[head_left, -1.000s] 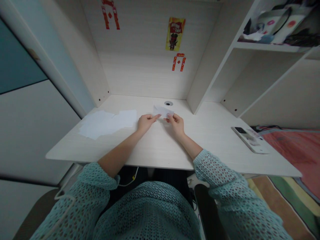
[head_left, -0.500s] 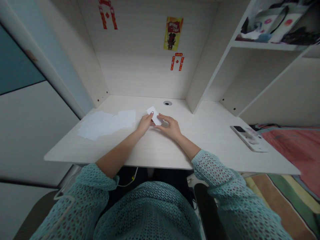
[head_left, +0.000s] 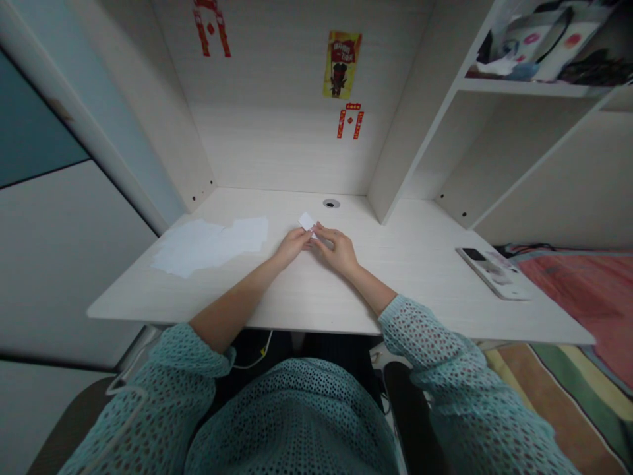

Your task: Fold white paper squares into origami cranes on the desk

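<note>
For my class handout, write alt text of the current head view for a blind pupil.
A person's left hand and right hand hold a small white paper at a pale desk. White sheets lie to the left, a flat white object to the right.

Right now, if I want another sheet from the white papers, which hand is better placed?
Probably the left hand: it is nearer the white papers, while the right hand sits farther off. Both are at the small paper.
</note>
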`<act>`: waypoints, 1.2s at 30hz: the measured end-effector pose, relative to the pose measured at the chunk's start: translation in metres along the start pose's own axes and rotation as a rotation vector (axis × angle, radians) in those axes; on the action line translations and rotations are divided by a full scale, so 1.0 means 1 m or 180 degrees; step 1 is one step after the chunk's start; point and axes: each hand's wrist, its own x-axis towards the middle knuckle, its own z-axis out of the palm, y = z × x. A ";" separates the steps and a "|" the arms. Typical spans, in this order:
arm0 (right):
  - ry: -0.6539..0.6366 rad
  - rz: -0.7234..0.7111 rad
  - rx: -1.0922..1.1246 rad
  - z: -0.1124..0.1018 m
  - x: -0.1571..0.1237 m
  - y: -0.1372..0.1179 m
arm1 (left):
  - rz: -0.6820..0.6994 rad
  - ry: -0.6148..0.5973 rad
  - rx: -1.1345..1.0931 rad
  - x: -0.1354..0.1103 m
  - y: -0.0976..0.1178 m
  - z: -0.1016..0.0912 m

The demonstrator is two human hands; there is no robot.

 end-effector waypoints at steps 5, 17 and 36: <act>0.0144 -0.0040 -0.0046 -0.001 -0.001 -0.002 | 0.0323 -0.0026 0.0379 -0.003 0.003 0.002; 0.0334 0.0576 0.0381 0.000 -0.002 -0.002 | 0.0355 0.0113 0.0487 -0.005 0.004 0.003; 0.0837 0.1513 0.1977 0.002 0.012 0.017 | 0.0579 0.0226 0.0572 0.004 -0.002 -0.006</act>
